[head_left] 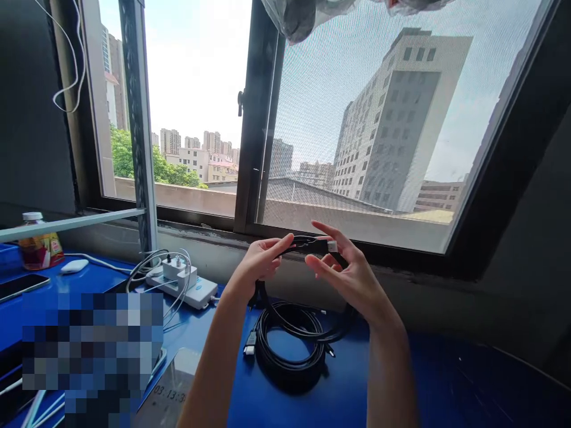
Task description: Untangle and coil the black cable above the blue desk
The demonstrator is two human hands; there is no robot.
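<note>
My left hand (pixel 267 255) pinches a black HDMI-type cable (pixel 303 242) between thumb and fingers, above the desk. Its plug, with a silver metal end (pixel 332 245), points towards my right hand (pixel 350 270). That hand has its thumb and index finger spread around the plug, while its lower fingers curl about a black part of the cable. Loops of the cable hang below both hands. Under them a coiled black cable (pixel 263 356) lies on the blue desk, with a silver-tipped plug (pixel 250 343) at its left side.
Left of my hands, a white power strip (pixel 200 292) carries chargers and white cords. Further left are a drink bottle (pixel 41 246), a white mouse (pixel 74 266) and a phone (pixel 22 287). A metal post (pixel 141 131) stands before the window. A blurred patch hides the lower left.
</note>
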